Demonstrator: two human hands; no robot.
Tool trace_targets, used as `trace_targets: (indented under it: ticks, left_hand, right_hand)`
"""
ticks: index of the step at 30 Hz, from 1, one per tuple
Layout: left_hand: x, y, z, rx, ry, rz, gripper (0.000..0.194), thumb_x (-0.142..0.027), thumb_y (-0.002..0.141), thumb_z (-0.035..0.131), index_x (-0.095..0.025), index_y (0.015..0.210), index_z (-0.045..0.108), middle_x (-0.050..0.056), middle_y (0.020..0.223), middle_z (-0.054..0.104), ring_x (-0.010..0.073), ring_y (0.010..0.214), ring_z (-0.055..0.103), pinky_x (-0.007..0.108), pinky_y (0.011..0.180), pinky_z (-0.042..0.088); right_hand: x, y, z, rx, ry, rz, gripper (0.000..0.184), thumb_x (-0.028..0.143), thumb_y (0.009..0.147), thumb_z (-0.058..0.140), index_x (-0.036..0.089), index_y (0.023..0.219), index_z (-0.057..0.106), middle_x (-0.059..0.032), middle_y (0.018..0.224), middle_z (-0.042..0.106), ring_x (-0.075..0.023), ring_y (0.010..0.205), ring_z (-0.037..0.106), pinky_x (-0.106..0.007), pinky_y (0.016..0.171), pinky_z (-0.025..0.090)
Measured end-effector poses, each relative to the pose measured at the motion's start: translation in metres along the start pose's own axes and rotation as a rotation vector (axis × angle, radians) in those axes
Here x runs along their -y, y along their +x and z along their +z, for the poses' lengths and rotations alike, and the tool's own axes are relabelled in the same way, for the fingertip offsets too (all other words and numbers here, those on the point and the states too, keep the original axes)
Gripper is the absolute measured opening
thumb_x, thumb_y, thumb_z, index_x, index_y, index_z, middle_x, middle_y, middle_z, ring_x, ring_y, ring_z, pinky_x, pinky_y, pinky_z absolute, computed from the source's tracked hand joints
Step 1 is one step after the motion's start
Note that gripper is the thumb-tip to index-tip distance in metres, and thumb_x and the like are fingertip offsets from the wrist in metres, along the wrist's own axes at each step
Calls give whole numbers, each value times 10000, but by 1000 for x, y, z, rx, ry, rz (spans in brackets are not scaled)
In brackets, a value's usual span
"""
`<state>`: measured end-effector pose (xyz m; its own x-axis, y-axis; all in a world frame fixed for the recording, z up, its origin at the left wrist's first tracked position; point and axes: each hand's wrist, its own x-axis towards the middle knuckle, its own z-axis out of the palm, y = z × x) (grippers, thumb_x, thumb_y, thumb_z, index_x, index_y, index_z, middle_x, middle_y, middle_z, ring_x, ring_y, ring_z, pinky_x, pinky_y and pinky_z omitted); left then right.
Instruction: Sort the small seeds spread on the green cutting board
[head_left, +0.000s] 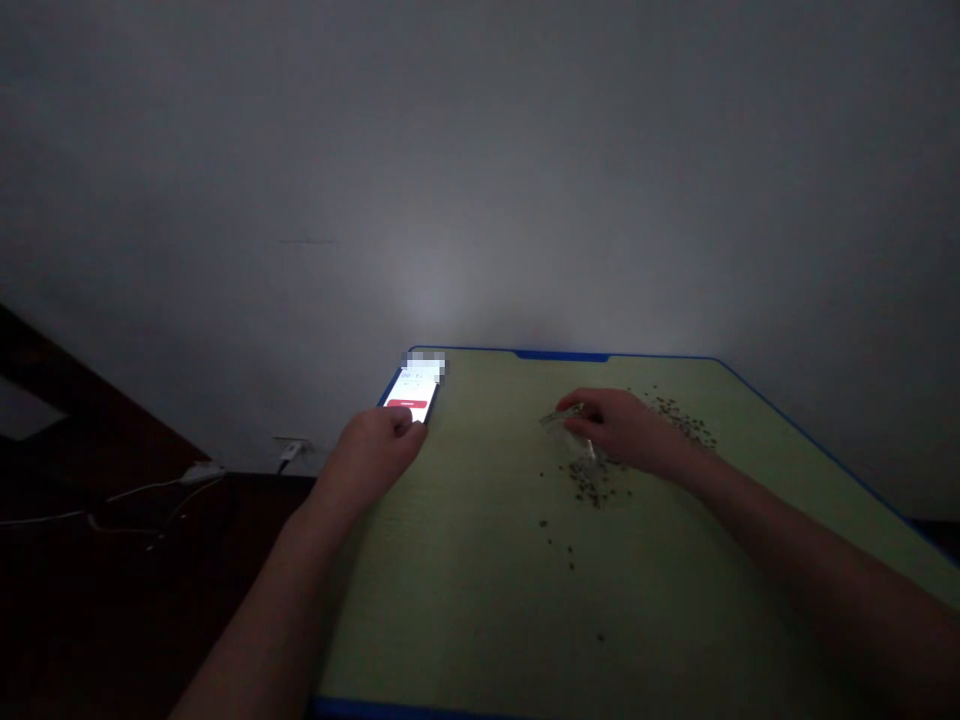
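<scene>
My left hand [377,447] is closed at the lower end of a lit smartphone [421,388], by the table's left edge. The phone's screen is white with a red bar, and its top is blurred out. Farther right, my right hand [619,425] is closed, with thumb and fingers pinching a small clear plastic bag [579,440]. Dark little seed-like bits [590,488] lie scattered under and beside the bag; what they are I cannot make out. A second scatter of the same bits [686,422] lies beyond my right wrist.
The pale green table [465,600] has a blue rim and stands against a grey wall [480,180]. A few stray bits lie nearer its front. On the left, a white power strip [202,472] and cables are low by the wall. The room is dim.
</scene>
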<state>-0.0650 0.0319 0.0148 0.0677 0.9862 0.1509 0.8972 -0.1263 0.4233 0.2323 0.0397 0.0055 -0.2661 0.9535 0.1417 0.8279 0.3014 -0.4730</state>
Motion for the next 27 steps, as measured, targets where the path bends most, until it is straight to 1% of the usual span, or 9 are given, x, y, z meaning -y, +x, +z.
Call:
trace_targets:
  ticks: [4,10,16,19,23,27]
  left_hand:
    - [-1,0,0,15,15,11,287,-315,759,409,-198,500,372,-24,479,390,125,505,385,257,503,219]
    - [1,0,1,22,34,-3,281,-313,758,401,-199,503,371,-23,488,388,125,505,394,262,502,221]
    - [1,-1,1,-1,21,8,295,-324,757,402,-197,493,368,-25,472,379,121,492,379,267,500,215]
    - [3,0,2,11,7,1,289,-324,754,404,-198,496,372,-22,478,397,124,497,389,270,500,221]
    - [4,0,2,15,12,2,286,-322,755,400,-198,500,367,-21,482,400,126,504,402,267,500,228]
    - [3,0,1,22,33,2,284,-317,755,400,-197,500,366,-22,480,393,124,500,395,265,499,221]
  right_hand:
    - [-3,14,12,7,2,-26,230,215,819,552,168,1004,680,-37,650,671,-150,568,576,-264,564,412]
    - [-2,17,19,9,-6,-75,236,241,834,549,169,1011,687,-52,722,684,-157,615,584,-265,575,402]
    - [13,26,23,40,13,-189,246,206,830,554,177,1027,699,-37,725,686,-137,600,565,-253,589,390]
    - [24,28,25,62,40,-232,246,201,832,556,190,1029,702,-18,698,682,-119,566,548,-238,577,386]
    - [29,25,22,41,85,-218,252,219,846,552,170,1047,694,-13,655,665,-111,537,535,-230,550,384]
    - [16,17,19,6,107,-158,253,227,849,542,165,1046,688,-17,632,659,-122,538,552,-241,547,394]
